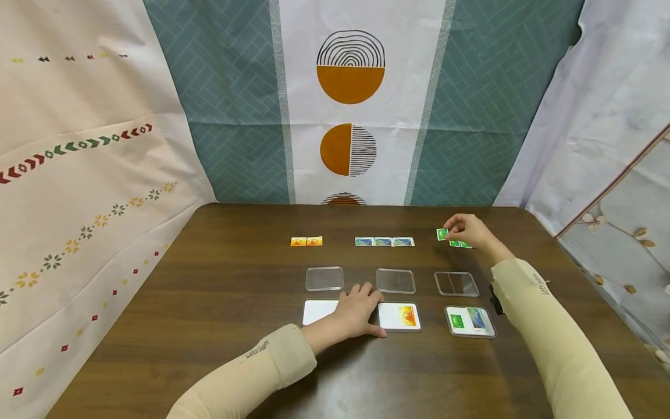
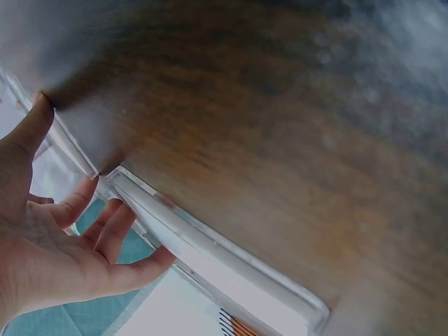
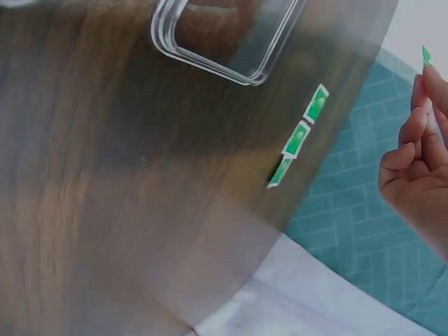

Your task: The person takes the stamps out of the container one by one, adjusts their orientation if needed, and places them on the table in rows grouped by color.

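Pick-up: we judged this the step in hand, with one green card (image 1: 442,234) raised off the table (image 1: 167,314) beside the other green cards (image 3: 295,139).
Right hand (image 1: 468,230): we pinched that card between thumb and fingertips.
Left hand (image 1: 357,311): our fingers lay loosely spread, touching the white case (image 1: 316,308) and the middle case (image 1: 389,317), which held an orange card (image 1: 407,315); we could not tell how firmly they pressed.
Next placement: it probably called for bringing the green card to a case with bare white space, perhaps the middle one, and laying it flat.
Right-wrist view: we saw three cards in the green row, partly hidden by our hand in the head view; the pinched one showed only as a sliver.
Left-wrist view: we saw thumb and little finger against different cases, which the head view left unclear.
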The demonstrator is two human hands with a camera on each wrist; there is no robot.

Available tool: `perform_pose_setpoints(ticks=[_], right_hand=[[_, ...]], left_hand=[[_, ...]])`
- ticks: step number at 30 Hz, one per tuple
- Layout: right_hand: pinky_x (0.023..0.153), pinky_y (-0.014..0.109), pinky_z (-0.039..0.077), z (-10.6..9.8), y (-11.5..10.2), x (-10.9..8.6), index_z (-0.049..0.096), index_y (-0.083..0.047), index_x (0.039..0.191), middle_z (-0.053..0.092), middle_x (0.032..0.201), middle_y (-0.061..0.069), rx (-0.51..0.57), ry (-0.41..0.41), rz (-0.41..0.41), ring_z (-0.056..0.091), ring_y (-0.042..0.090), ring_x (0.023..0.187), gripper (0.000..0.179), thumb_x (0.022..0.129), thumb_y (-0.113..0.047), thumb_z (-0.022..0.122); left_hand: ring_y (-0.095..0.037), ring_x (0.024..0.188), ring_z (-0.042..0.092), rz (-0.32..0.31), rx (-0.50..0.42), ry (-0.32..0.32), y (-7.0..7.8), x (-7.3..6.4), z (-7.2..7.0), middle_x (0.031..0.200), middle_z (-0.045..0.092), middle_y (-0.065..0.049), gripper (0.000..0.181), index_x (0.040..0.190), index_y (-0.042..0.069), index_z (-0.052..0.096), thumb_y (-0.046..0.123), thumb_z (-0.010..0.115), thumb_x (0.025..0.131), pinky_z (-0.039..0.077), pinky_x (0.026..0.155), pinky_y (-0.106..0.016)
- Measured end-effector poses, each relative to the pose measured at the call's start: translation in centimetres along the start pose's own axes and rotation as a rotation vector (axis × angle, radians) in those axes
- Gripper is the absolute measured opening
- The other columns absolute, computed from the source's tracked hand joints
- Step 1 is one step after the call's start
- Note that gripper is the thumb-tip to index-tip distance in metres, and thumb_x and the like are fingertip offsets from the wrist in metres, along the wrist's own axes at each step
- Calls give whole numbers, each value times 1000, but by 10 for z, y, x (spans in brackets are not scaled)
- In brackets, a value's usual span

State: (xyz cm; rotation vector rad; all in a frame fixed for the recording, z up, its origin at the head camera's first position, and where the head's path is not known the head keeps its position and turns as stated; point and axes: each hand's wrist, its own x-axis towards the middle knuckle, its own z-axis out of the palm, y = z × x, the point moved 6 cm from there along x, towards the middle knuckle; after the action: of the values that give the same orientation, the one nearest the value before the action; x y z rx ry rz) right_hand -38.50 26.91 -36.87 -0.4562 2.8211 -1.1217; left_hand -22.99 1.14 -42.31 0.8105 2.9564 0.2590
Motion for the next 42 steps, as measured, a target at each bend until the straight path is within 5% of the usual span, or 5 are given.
perform_pose_setpoints(ticks=[15, 23, 32, 42], right_hand=[[62, 26, 41, 13, 27, 16, 59, 11, 95, 65, 71, 10, -88, 26, 31, 52, 8, 66, 22, 78, 2, 70], [64, 27, 41, 16, 38, 15, 59, 10, 95, 66, 80, 21, -149, 29, 82, 58, 23, 74, 21, 79, 0, 69], [78, 48, 44, 15, 41, 15, 58, 10, 96, 65, 89, 25, -202, 26, 123, 60, 37, 85, 22, 80, -1, 68], [77, 47, 44, 20, 37, 18, 58, 9, 95, 63, 90, 24, -262, 21, 137, 58, 35, 83, 20, 80, -1, 67]], left_hand=[[-20, 103, 49, -5, -5, -4, -1, 1, 2, 117, 52, -2, 68, 120, 19, 55, 57, 76, 67, 43, 78, -41], [-20, 102, 48, 0, -4, -4, -1, 1, 3, 119, 51, -2, 67, 119, 20, 56, 56, 76, 67, 44, 79, -42], [-20, 103, 48, 6, -3, -3, 1, 1, -1, 118, 51, -2, 66, 119, 19, 55, 56, 76, 67, 43, 78, -41], [-20, 103, 48, 6, 2, -3, 1, 1, 0, 119, 51, -2, 67, 119, 20, 55, 56, 76, 67, 43, 79, -42]])
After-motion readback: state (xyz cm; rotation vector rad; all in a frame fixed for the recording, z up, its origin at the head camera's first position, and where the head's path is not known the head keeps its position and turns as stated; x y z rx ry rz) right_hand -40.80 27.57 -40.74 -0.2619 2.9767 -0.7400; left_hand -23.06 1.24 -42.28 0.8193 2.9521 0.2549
